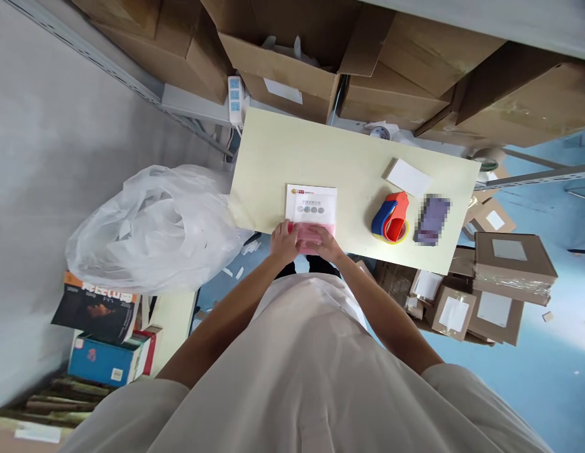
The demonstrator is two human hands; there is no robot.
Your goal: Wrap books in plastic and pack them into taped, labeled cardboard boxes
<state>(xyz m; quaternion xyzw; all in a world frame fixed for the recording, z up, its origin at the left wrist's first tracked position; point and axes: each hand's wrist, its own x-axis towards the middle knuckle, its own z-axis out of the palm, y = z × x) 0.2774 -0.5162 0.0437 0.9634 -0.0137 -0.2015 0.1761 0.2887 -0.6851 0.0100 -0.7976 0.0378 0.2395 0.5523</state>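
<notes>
A white book [312, 204] with a pink lower part lies at the near edge of the pale table. Its cover carries a small red logo and a row of round pictures. My left hand [284, 243] grips the near left corner, fingers bent over the pink part. From the other side, my right hand [324, 244] holds the near right part, its fingers lying across the pink. Whether the pink is part of the cover or a separate piece on top, I cannot tell.
On the table [273, 151] are a red and blue tape dispenser [391, 217], a white box [409, 178] and a blurred purple item [432, 220]. A large clear plastic bag [155, 229] bulges at the left. Cardboard boxes [512, 264] are stacked at right; a power strip [234, 100] stands behind.
</notes>
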